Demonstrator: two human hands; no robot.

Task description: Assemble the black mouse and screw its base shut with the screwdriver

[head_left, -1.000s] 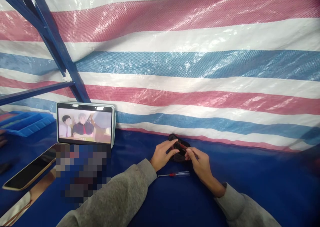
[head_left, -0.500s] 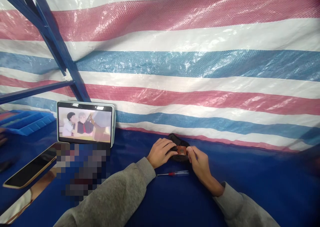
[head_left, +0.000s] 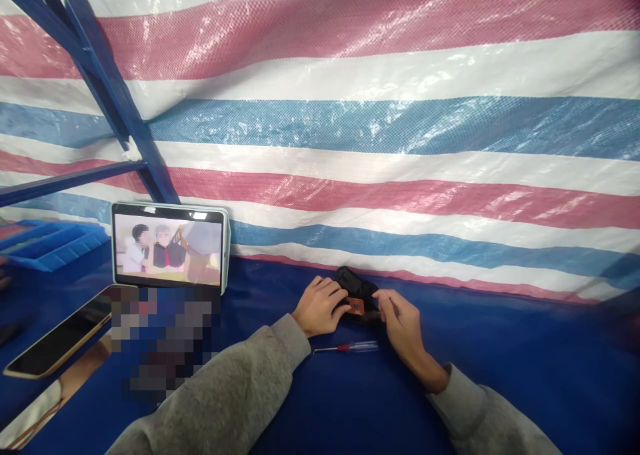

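My left hand [head_left: 323, 306] rests over a black object, its fingers closed at the left end of a small orange-brown board [head_left: 356, 306] with dark marks on it. Behind and around the board is a black, curved, shell-like piece [head_left: 353, 281], partly hidden by both hands. My right hand [head_left: 401, 318] is pinched at the right side of the black piece, and what sits between its fingertips is too small to make out. Just in front of the hands lies a screwdriver [head_left: 357, 347] with a clear and red handle, touched by neither hand.
A tablet [head_left: 170, 245] playing a cartoon stands at the left, with a phone [head_left: 65, 331] in front of it. Farther left are a blue divided tray [head_left: 55, 245] and part of another person's hand. Striped sheeting [head_left: 400, 128] hangs behind the blue table [head_left: 350, 408].
The board has shifted slightly left, away from my right fingertips, which were on its right end. More of the black piece shows between my hands.
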